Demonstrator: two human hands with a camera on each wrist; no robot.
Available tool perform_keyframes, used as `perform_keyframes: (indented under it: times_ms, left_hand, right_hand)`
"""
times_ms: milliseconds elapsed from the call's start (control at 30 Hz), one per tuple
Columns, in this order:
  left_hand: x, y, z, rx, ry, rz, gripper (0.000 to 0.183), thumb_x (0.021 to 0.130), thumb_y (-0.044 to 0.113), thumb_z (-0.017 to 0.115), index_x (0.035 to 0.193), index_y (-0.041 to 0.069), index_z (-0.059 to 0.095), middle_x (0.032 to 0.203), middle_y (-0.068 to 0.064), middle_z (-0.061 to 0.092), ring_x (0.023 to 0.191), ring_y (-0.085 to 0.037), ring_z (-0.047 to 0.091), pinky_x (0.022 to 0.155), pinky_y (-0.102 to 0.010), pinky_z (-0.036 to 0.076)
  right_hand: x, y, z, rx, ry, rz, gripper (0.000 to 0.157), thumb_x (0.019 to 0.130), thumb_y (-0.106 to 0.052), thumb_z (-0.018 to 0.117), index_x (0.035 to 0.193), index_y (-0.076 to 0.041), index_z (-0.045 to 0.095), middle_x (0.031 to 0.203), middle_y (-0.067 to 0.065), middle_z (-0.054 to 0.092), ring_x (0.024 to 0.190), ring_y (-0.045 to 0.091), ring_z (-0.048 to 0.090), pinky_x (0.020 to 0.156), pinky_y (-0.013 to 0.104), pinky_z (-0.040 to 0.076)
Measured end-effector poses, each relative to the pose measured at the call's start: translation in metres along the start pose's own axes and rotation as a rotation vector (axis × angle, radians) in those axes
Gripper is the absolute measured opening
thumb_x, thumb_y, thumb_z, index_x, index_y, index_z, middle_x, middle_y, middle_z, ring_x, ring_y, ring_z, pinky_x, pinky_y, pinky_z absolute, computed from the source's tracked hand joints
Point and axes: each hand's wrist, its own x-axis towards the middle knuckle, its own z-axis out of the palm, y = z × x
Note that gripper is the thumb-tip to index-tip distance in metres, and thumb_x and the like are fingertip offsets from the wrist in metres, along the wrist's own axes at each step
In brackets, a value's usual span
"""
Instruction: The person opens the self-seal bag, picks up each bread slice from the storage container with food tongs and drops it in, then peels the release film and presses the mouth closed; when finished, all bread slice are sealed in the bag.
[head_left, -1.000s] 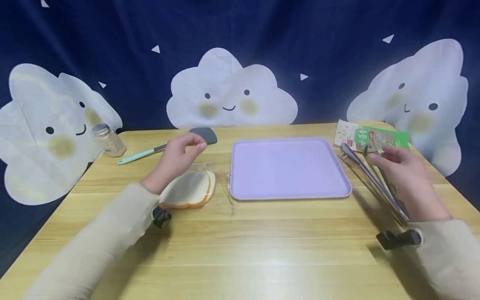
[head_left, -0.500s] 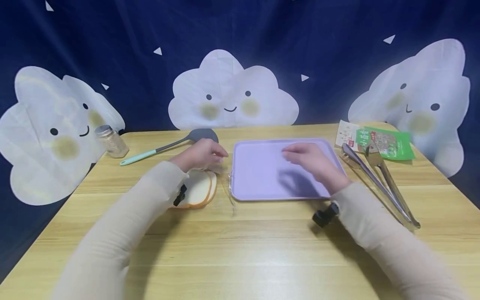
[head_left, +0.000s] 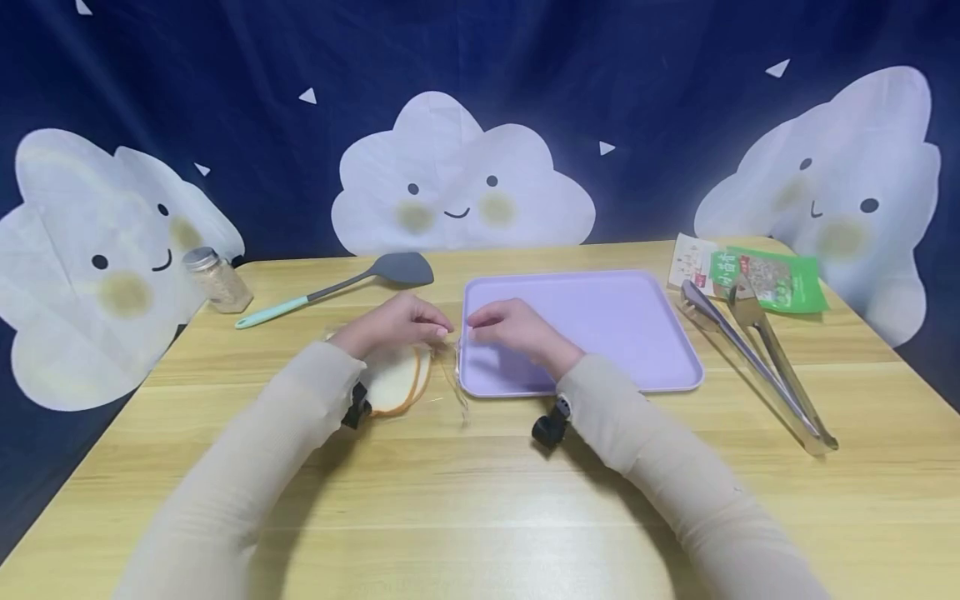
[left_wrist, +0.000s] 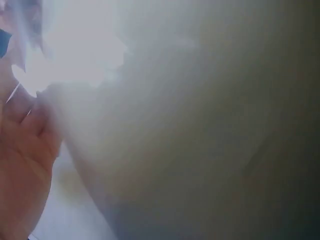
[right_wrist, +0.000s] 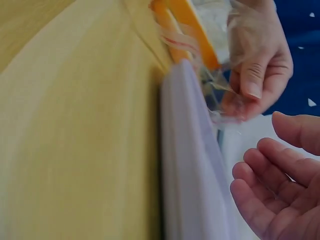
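Note:
Two slices of white bread (head_left: 393, 382) lie inside a clear plastic bag (right_wrist: 177, 40) on the table, left of a lilac tray (head_left: 600, 333). My left hand (head_left: 393, 321) is above the bread and pinches the edge of the bag between thumb and fingers, as the right wrist view shows. My right hand (head_left: 521, 329) hovers over the tray's left side, facing the left hand. Its fingers (right_wrist: 265, 165) are relaxed and slightly bent, with nothing between them. Glare and blur fill most of the left wrist view.
Behind the left hand lies a turner (head_left: 333, 287) with a mint handle. A lidded jar (head_left: 217, 281) stands at the back left. Metal tongs (head_left: 757, 367) and seasoning packets (head_left: 772, 279) lie to the right. A dark curtain (head_left: 645, 75) with clouds hangs behind.
My right hand has left the tongs, which now lie on the table, and has moved left across the tray. My left hand has shifted right and down to the bag's edge.

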Motion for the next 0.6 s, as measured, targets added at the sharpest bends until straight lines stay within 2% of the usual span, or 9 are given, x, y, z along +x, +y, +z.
perform_keyframes:
  times_ms: [167, 367, 500, 600]
  left_hand:
    - [-0.007, -0.013, 0.013, -0.073, -0.002, 0.025, 0.013, 0.087, 0.009, 0.063, 0.094, 0.001, 0.07, 0.089, -0.009, 0.07, 0.082, -0.012, 0.059, 0.082, -0.03, 0.047]
    - [-0.008, -0.018, 0.02, -0.048, 0.04, 0.087, 0.011, 0.088, 0.009, 0.062, 0.087, 0.001, 0.069, 0.083, -0.007, 0.068, 0.075, -0.011, 0.055, 0.074, -0.027, 0.046]
    - [-0.011, -0.022, 0.02, -0.051, 0.051, 0.077, 0.013, 0.09, 0.012, 0.06, 0.085, 0.002, 0.067, 0.081, -0.007, 0.066, 0.076, -0.013, 0.054, 0.075, -0.029, 0.045]
    - [-0.015, -0.027, 0.019, -0.085, 0.071, 0.032, 0.015, 0.091, 0.012, 0.059, 0.083, 0.002, 0.066, 0.079, -0.006, 0.064, 0.074, -0.014, 0.052, 0.072, -0.028, 0.044]
  right_hand:
    - [0.008, -0.002, 0.015, -0.019, -0.025, 0.026, 0.03, 0.08, -0.01, 0.068, 0.11, -0.004, 0.066, 0.108, 0.009, 0.067, 0.1, 0.022, 0.059, 0.089, 0.033, 0.045]
    - [0.015, -0.004, 0.024, -0.065, -0.013, 0.054, 0.021, 0.08, -0.01, 0.067, 0.1, -0.006, 0.071, 0.101, 0.006, 0.069, 0.092, 0.018, 0.059, 0.083, 0.03, 0.045]
    - [0.02, -0.005, 0.028, -0.09, 0.003, 0.047, 0.014, 0.081, -0.011, 0.067, 0.093, -0.007, 0.072, 0.095, 0.004, 0.07, 0.085, 0.015, 0.057, 0.075, 0.025, 0.044]
    - [0.023, -0.009, 0.032, -0.102, -0.024, 0.027, 0.012, 0.082, -0.01, 0.067, 0.091, -0.005, 0.071, 0.089, 0.005, 0.07, 0.079, 0.014, 0.058, 0.072, 0.023, 0.045]
